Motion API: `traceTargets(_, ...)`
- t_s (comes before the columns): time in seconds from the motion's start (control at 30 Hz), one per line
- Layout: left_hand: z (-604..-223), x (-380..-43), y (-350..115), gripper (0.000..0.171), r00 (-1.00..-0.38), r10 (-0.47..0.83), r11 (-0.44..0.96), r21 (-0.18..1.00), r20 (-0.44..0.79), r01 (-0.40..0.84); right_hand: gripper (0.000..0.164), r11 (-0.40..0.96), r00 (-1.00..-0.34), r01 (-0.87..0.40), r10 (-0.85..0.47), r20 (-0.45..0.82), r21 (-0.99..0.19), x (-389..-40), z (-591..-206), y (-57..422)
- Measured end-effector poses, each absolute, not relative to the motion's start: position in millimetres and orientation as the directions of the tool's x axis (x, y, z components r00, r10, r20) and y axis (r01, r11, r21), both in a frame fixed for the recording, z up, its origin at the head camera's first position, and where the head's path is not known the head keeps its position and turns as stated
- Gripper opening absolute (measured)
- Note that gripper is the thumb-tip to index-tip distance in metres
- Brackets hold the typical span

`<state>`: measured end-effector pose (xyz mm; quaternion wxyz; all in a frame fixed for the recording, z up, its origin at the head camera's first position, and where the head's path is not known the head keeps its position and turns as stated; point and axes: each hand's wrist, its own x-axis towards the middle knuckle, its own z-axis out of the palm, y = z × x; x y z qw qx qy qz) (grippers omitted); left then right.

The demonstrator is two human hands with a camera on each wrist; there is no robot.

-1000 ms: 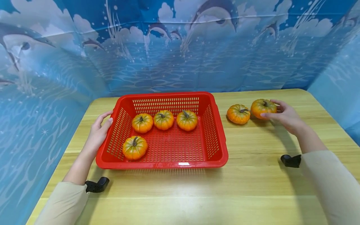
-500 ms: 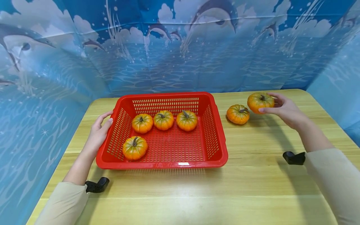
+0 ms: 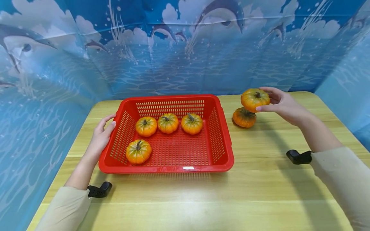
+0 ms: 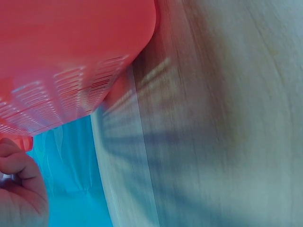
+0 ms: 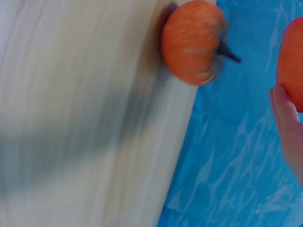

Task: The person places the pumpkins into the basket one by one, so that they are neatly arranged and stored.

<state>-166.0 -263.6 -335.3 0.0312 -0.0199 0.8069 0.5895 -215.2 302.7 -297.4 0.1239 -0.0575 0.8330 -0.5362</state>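
Note:
My right hand [image 3: 284, 104] holds a small orange-green pumpkin [image 3: 255, 100] by its right side, thumb in front and fingers behind. It is raised off the table, and its lower edge overlaps a second pumpkin [image 3: 244, 118] standing on the wood. The right wrist view shows the held pumpkin [image 5: 291, 66] at the right edge and the standing one [image 5: 194, 42] at the top. On the other side, my left hand [image 3: 101, 134] grips the left rim of a red plastic basket [image 3: 173, 169]; curled fingers [image 4: 23, 170] show at its edge in the left wrist view.
Inside the basket sit several pumpkins, three in a back row, such as the middle one [image 3: 168, 123], and one at front left [image 3: 138, 151]. The basket stands on a light wooden table [image 3: 185, 202]. A blue dolphin-print curtain [image 3: 185, 64] hangs behind and at both sides.
My right hand has lifted its pumpkin off the table and carried it left, over the back of the other loose pumpkin. The left hand and the basket stay where they were.

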Motion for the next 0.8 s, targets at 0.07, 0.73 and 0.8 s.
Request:
traceTargets(0.07, -336, -166, -264, 0.055, -0.997, 0.000, 0.316, 0.946, -0.071, -0.067, 0.075, 0.417, -0.957, 0.028, -0.252, -0.146, -0.908, -216, -293, 297)
traceTargets(0.73, -335, -166, -264, 0.054, -0.997, 0.014, 0.301, 0.951, -0.071, -0.063, 0.071, 0.409, -0.875, -0.082, -0.467, -0.130, -0.909, -229, -257, 234)
traceTargets(0.8, -335, -166, -265, 0.055, -0.997, 0.022, 0.275, 0.960, -0.068, -0.060, 0.071, 0.405, -0.867, -0.094, -0.482, -0.124, -0.910, -230, -255, 227)
